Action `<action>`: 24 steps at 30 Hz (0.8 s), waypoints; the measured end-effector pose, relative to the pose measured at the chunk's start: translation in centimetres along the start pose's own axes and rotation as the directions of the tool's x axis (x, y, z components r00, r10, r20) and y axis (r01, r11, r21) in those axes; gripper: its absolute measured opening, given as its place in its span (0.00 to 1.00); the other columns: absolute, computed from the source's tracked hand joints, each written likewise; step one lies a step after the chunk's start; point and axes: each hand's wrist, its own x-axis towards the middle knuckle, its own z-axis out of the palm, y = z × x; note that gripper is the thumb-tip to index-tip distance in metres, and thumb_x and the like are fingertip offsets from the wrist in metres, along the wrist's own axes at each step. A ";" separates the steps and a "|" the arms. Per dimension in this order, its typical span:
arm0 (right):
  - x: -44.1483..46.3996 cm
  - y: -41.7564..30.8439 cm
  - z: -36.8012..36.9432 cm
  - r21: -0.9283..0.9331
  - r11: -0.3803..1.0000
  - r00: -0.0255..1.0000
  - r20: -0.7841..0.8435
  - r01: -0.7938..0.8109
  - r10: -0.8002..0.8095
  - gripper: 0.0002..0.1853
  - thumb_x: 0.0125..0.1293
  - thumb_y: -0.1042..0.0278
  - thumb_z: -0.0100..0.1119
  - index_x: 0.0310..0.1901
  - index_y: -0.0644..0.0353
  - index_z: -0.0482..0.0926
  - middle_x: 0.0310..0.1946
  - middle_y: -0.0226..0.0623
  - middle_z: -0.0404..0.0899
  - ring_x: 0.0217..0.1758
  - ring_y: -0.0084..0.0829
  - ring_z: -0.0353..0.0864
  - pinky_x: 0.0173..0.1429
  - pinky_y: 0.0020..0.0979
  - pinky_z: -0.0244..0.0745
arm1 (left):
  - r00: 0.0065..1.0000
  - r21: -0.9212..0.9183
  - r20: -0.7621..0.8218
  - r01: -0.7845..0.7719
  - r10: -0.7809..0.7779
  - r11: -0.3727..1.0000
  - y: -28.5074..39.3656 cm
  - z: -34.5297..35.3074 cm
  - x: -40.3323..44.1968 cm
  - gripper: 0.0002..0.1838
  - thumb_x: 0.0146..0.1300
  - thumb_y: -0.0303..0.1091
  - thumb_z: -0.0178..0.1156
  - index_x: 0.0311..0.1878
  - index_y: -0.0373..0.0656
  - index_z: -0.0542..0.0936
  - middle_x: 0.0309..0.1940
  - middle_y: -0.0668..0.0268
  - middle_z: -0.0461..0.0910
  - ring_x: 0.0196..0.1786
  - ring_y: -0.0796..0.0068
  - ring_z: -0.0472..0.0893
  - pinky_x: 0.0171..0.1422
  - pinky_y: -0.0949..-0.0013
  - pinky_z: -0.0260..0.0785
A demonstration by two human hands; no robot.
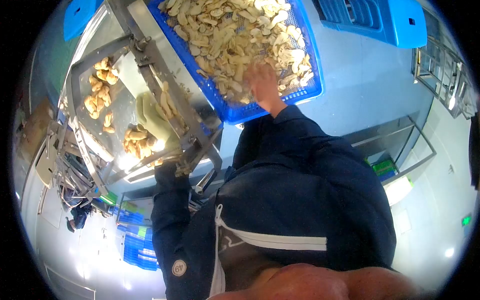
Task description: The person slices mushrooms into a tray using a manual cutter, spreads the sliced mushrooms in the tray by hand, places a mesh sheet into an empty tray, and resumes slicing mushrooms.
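My left hand (152,119), in a pale rubber glove, lies in a metal-framed tray with its fingers stretched out. Close to it are whole brown mushrooms (139,144), and a few pale pieces (168,100) lie along the metal bar beside it. Bare and blurred, my right hand (262,84) reaches over the near end of a blue mesh tray (314,82). Sliced mushrooms (230,40) cover most of that tray's bottom. The fingertips of my right hand touch or hover over the slices; blur hides whether they grip any.
A steel frame (152,75) with clamps stands between the two trays. More whole mushrooms (97,97) lie at the far left of the metal tray. A blue plastic stool (400,22) is at the upper right. Blue crates (140,245) and a distant person (79,217) appear lower left.
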 end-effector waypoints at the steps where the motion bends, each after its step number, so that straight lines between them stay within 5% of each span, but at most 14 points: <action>1: -0.3 -1.1 0.9 0.038 0.998 0.998 0.021 0.056 -0.056 0.28 0.53 0.64 0.60 0.60 0.44 0.73 0.68 0.31 0.63 0.74 0.42 0.55 0.73 0.55 0.48 | 0.999 0.016 -0.015 0.036 -0.036 0.999 0.3 0.0 -0.3 0.07 0.65 0.32 0.53 0.32 0.41 0.71 0.19 0.69 0.63 0.21 0.75 0.62 0.24 0.71 0.57; 4: 2.5 -3.3 0.9 0.169 0.979 0.993 -0.056 0.116 -0.108 0.27 0.53 0.64 0.60 0.59 0.44 0.74 0.67 0.32 0.64 0.73 0.40 0.56 0.72 0.57 0.47 | 0.993 0.127 -0.010 -0.118 0.120 0.985 -1.0 -0.4 -0.7 0.09 0.67 0.31 0.51 0.44 0.37 0.76 0.37 0.63 0.69 0.37 0.71 0.68 0.39 0.68 0.61; 6: 5.1 -3.9 -0.6 0.143 0.968 0.976 -0.099 0.205 -0.192 0.26 0.54 0.63 0.60 0.58 0.44 0.75 0.66 0.31 0.65 0.73 0.38 0.56 0.71 0.58 0.47 | 0.918 0.409 0.073 -0.384 0.390 0.828 -3.7 -1.8 -1.1 0.16 0.69 0.34 0.50 0.52 0.36 0.79 0.61 0.57 0.70 0.62 0.66 0.70 0.65 0.66 0.63; 8: 7.8 -3.8 -1.7 -0.006 0.929 0.924 -0.096 0.371 -0.369 0.24 0.54 0.61 0.60 0.56 0.45 0.77 0.66 0.31 0.65 0.72 0.38 0.56 0.71 0.59 0.48 | 0.917 0.479 0.110 -0.388 0.384 0.787 -4.5 -3.0 -0.5 0.15 0.69 0.33 0.50 0.52 0.36 0.79 0.61 0.57 0.70 0.61 0.67 0.71 0.63 0.67 0.64; 13: 2.5 -0.8 2.9 -0.087 0.947 0.950 0.059 0.310 -0.306 0.22 0.57 0.57 0.58 0.56 0.44 0.77 0.68 0.33 0.64 0.73 0.40 0.57 0.72 0.60 0.43 | 0.975 0.312 0.182 -0.182 0.129 0.932 -2.5 -2.8 -0.4 0.15 0.70 0.27 0.49 0.57 0.35 0.71 0.56 0.50 0.69 0.47 0.60 0.76 0.49 0.64 0.71; 18: 0.8 4.2 -2.2 -0.003 0.998 0.992 -0.107 0.063 -0.063 0.21 0.58 0.66 0.52 0.55 0.45 0.77 0.62 0.34 0.70 0.68 0.40 0.63 0.67 0.51 0.55 | 0.846 0.544 0.238 -0.523 0.476 0.656 -3.7 -3.2 -0.1 0.15 0.70 0.30 0.51 0.57 0.35 0.72 0.56 0.48 0.70 0.52 0.50 0.74 0.59 0.56 0.65; 20: 2.8 8.0 -3.4 0.001 0.967 0.954 -0.159 -0.256 0.253 0.21 0.56 0.67 0.53 0.54 0.52 0.77 0.59 0.37 0.71 0.64 0.41 0.66 0.62 0.47 0.61 | 0.835 0.550 0.264 -0.541 0.482 0.636 -3.4 -3.2 0.1 0.16 0.70 0.31 0.51 0.58 0.35 0.72 0.57 0.47 0.70 0.55 0.49 0.73 0.60 0.56 0.65; 23: 1.4 10.1 -3.8 -0.106 0.959 0.902 -0.381 -0.261 0.203 0.23 0.51 0.68 0.58 0.53 0.53 0.75 0.50 0.39 0.74 0.57 0.43 0.70 0.57 0.44 0.64 | 0.884 0.564 0.225 -0.461 0.410 0.685 -4.4 -3.7 -0.2 0.17 0.69 0.33 0.51 0.58 0.36 0.72 0.58 0.46 0.70 0.59 0.47 0.71 0.63 0.55 0.63; 24: 1.3 10.2 -4.0 -0.123 0.957 0.918 -0.336 -0.262 0.209 0.22 0.51 0.67 0.59 0.52 0.53 0.75 0.48 0.38 0.74 0.55 0.43 0.71 0.57 0.44 0.64 | 0.885 0.564 0.219 -0.459 0.412 0.686 -4.2 -3.5 -0.2 0.18 0.69 0.33 0.51 0.58 0.36 0.73 0.58 0.46 0.70 0.59 0.47 0.71 0.63 0.54 0.63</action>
